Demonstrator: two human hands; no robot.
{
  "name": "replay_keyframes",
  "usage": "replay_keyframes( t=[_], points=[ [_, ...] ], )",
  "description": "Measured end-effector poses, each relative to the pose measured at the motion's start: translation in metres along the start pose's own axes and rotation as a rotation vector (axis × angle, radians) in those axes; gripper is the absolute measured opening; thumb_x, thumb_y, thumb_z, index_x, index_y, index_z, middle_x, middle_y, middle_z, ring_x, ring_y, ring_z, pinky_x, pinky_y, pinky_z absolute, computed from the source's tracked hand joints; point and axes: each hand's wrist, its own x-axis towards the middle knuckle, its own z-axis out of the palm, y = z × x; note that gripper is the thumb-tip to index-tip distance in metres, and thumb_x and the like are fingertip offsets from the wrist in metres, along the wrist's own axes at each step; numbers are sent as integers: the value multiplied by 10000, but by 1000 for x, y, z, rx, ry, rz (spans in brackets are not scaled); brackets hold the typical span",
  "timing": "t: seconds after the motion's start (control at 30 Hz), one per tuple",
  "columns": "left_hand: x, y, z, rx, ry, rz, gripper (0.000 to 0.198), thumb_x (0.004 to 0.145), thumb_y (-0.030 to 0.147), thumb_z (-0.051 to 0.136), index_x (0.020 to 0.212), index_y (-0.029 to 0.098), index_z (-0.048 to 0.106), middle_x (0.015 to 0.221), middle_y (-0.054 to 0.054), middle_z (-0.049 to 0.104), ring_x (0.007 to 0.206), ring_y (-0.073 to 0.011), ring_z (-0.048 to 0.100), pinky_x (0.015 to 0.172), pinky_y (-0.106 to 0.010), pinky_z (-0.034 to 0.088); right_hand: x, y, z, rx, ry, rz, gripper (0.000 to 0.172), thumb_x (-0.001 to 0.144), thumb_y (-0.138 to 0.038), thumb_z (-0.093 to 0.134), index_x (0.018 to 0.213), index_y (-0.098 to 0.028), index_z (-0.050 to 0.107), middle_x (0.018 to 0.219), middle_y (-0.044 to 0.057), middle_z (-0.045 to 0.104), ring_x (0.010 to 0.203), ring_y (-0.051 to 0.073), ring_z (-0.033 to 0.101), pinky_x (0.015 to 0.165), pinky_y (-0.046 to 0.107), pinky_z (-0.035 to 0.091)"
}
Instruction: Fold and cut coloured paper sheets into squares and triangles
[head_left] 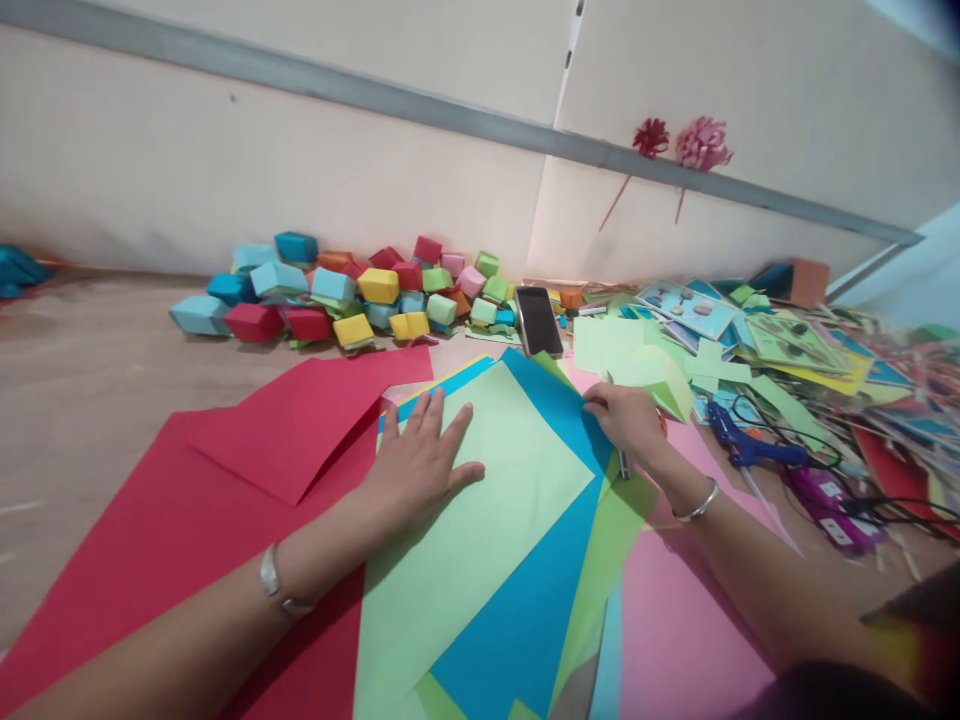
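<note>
Head view, and here's the left hand (420, 455) flat on the pale green sheet (517, 490), fingers spread wide, gripping nothing. That sheet lies over the blue sheet (517, 635), red paper (217, 550) to the left, pink paper (682, 620) to the right. By the blue's upper right edge, the right hand (626, 420) is curled, fingertips close together; whether it grips paper or the slim tool (624, 466) poking out beneath, I can't tell. Beyond sit the phone (538, 322) and coloured blocks (379, 287).
</note>
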Motion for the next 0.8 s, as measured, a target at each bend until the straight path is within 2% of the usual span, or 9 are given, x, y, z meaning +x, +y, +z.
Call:
replay_keyframes(
  t=[0.17,0.27,0.33,0.4,0.5,0.6,0.67,0.73,0.8],
  points=[
    [1,-6,2,17,-25,-23,796,940,642,403,1531,112,346,1593,-282,250,1487,-429,213,1136,-679,192,-3,1,1,70,110,2,239,952,-239,499,950,-208,736,946,49,771,878,214,703,753,290,464],
    [1,-8,7,12,-4,-13,801,939,645,395,1532,109,342,1591,-277,264,1490,-426,205,1137,-672,200,-1,1,4,123,43,-57,216,952,-256,530,1070,-199,701,991,53,761,916,199,694,773,282,469],
    [1,-8,10,18,4,-15,791,945,632,398,1529,101,345,1592,-280,257,1492,-426,201,1136,-675,198,2,2,7,65,-16,-107,267,926,-289,601,1165,-188,662,1073,81,740,979,215,676,790,293,467],
    [0,-8,11,22,26,1,739,959,599,406,1530,132,353,1603,-258,246,1494,-419,199,1134,-681,191,4,2,10,-28,-50,-145,323,883,-323,674,1171,-178,656,1117,109,712,1018,238,650,785,302,456],
    [1,-7,13,8,79,96,669,964,582,425,1535,241,351,1634,-193,206,1511,-392,155,1145,-676,160,8,4,13,-17,-77,-132,270,844,-296,719,1089,-188,688,1005,76,709,937,217,644,720,277,428],
    [2,-6,16,-39,106,233,696,934,658,404,1533,312,337,1649,-142,186,1521,-377,119,1161,-653,142,10,5,14,54,-80,-118,131,826,-218,713,954,-193,715,902,35,705,842,182,639,677,256,411],
    [2,-6,18,-72,111,320,700,920,700,356,1526,351,336,1650,-107,204,1522,-367,126,1171,-636,129,10,4,13,77,-62,-128,50,834,-202,687,875,-189,714,905,38,705,848,180,638,699,259,422],
    [1,-7,19,-89,111,387,689,914,720,321,1514,381,347,1647,-79,227,1522,-354,142,1180,-621,103,9,3,11,107,-29,-139,74,860,-199,639,883,-190,708,942,44,712,895,185,639,756,269,441],
    [1,-8,20,-94,110,423,685,910,730,311,1503,391,363,1642,-70,249,1520,-351,158,1182,-618,80,7,2,6,175,57,-148,112,872,-199,597,913,-193,700,969,48,723,937,194,641,821,287,453]
  ],
)
